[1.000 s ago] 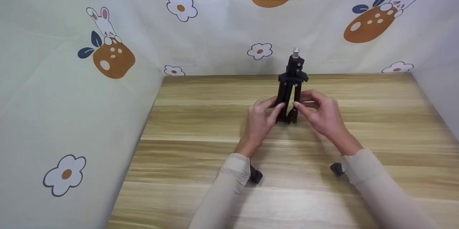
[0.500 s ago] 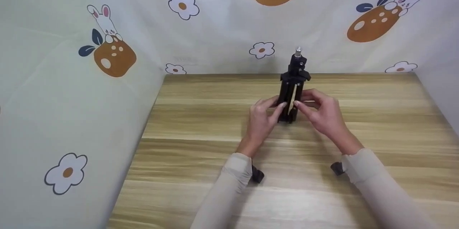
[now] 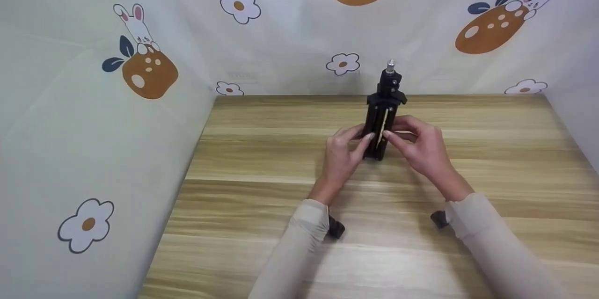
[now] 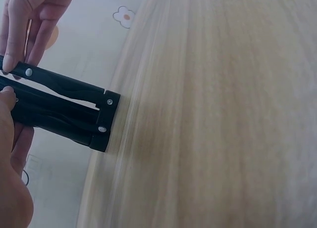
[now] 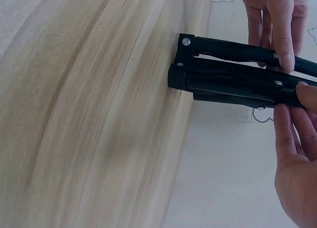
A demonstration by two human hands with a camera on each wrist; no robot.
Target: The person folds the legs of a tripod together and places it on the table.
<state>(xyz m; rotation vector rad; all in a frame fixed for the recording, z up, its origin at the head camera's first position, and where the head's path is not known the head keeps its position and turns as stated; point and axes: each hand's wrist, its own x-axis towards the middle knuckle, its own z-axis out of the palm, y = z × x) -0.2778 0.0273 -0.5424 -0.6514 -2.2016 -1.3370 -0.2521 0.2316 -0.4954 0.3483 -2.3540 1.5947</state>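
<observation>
Left hand (image 3: 340, 155): thumb and fingers pinching a leg on the left of the black, slim-legged tripod stand with a silver metal stud (image 3: 390, 67) at its top (the stand (image 3: 386, 98)).
Right hand (image 3: 423, 148): the same pinch, on the stand's right-hand leg.
Stand: roughly upright, legs nearly together, a narrow gap between them; at the far part of the wood-grain table (image 3: 262, 149).
Beyond the stand: pale cloth backdrop with printed flowers and fruit (image 3: 281, 32).
Risks, as judged: a fingertip nipped if the legs close sharply on the gap; toppling if both hands let go, the base being so narrow.
Obscured: fingers behind the stand's legs; its rear side. Whether every foot touches the table cannot be told.
</observation>
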